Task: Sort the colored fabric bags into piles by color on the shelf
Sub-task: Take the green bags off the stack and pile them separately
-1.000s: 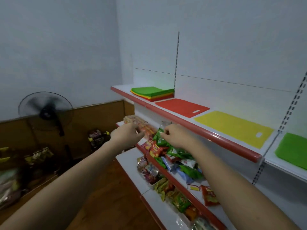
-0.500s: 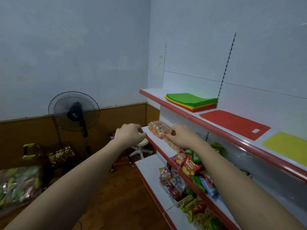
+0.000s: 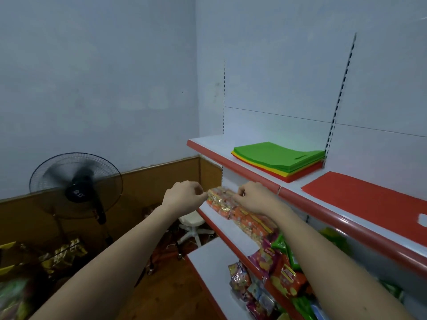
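Up on the top shelf (image 3: 215,147) sits the stack of fabric bags (image 3: 280,160), green on top with yellow and red layers showing at its edge, tucked against the slotted upright (image 3: 339,98). Just to its right a single red bag (image 3: 367,199) lies flat on the same shelf, apart from the stack. Both hands are out in front, one shelf down, well below the bags: the left hand (image 3: 183,196) has its fingers curled tight beside the end of an orange snack pack (image 3: 223,200), though it's hard to say whether they actually pinch the wrapper; the right hand (image 3: 253,197) rests on that pack with its fingers bent over it. The red shelf lip (image 3: 323,210) runs between hands and bags. Lower shelves carry mixed snack packets (image 3: 277,271). Off left stand a black pedestal fan (image 3: 76,185) and a white stool (image 3: 193,225).
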`<state>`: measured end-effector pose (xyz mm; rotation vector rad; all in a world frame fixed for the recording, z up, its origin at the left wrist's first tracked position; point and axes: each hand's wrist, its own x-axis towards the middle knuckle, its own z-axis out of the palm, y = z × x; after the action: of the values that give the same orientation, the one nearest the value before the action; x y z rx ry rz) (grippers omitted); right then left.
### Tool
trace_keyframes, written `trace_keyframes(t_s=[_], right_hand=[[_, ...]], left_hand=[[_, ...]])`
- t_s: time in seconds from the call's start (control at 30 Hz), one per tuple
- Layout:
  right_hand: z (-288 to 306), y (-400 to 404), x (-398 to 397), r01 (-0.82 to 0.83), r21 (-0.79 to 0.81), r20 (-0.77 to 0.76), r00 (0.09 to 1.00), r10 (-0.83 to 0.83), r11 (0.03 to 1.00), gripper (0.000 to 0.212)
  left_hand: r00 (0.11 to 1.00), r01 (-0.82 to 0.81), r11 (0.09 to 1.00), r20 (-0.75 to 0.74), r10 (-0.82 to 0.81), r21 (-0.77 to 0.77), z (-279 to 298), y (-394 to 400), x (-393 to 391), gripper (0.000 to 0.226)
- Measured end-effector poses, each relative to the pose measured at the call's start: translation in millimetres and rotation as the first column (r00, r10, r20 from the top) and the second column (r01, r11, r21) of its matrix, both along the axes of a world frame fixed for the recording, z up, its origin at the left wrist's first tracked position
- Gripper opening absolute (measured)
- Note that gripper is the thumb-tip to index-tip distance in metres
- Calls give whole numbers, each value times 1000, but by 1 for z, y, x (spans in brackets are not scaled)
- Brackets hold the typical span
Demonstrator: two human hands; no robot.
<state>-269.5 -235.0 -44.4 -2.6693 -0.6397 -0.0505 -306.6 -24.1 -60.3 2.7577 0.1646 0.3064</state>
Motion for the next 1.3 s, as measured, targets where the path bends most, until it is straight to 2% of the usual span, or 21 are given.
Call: trace_keyframes(t_s=[0.17,0.4,0.6,0.77,0.87,1.0,1.07,1.17,1.23,1.3], right_hand=[[7,16,62,5,36,40,999,-7,999,33],[2,45,132,44,83,16,999,-46,996,29],[-10,75,179,145,178,-13,989,-145,973,36],[-8,90,205,293,276,73,943,-324,916,17],[-2,86,212,402,417,146,855,-497,815,8],[5,65,214,524,574,132,700,-702,630,10],[8,46,216,595,601,174,554,-814,534,13],[3,10,219,699,594,282,282,-917,398,20],[-5,-10,219,767,586,209,170,-963,262,22],[-17,-22,224,763,622,94,152,-984,178,23]], left_hand=[[995,25,1000,93,-25,-3,8,15,66,32],[987,98,992,133,-87,-82,5,50,141,30],[962,248,955,154,-224,-163,-2,87,211,30],[908,412,868,205,-365,-279,-2,109,268,24],[873,487,807,227,-433,-334,2,112,301,18],[840,542,727,251,-481,-421,5,97,349,18],[838,543,695,252,-485,-470,6,80,370,24],[829,553,651,258,-497,-520,5,53,404,31],[832,543,633,251,-494,-552,2,35,421,33],[836,532,634,230,-498,-562,-1,20,435,40]])
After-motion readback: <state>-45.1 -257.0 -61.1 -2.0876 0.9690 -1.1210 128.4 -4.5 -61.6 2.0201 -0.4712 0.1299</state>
